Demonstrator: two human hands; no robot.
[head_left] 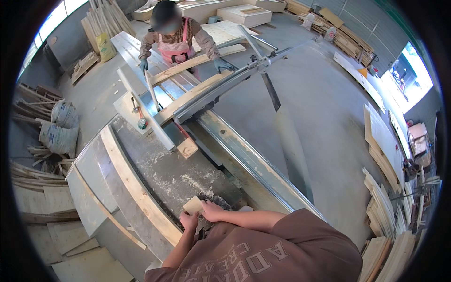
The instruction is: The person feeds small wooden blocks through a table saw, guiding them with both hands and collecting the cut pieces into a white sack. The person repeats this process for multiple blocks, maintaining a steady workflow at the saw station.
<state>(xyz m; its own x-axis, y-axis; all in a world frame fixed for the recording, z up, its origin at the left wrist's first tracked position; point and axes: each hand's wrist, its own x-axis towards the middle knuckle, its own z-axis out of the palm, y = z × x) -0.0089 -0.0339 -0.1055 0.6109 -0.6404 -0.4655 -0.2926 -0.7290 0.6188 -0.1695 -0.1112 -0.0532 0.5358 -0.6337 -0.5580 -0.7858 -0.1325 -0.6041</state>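
My left hand (189, 220) and my right hand (213, 211) are close together at the near edge of the saw table (164, 162). Between them they grip a small flat piece of wood (193, 205), fingers closed on its near and right sides. Loose sawdust and shavings are scattered on the dark tabletop just beyond. A short wood block (187, 148) sits farther off beside the metal fence (148, 113). To the left of my hands a long plank (134, 188) lies along the table.
Across the saw, a co-worker in a pink apron (171, 49) rests gloved hands by a plank (199, 96) on the crosscut frame. A sliding rail (253, 162) runs along the right. Filled sacks (60, 136) and stacked boards (44, 199) stand left; more panels (383, 145) lean right.
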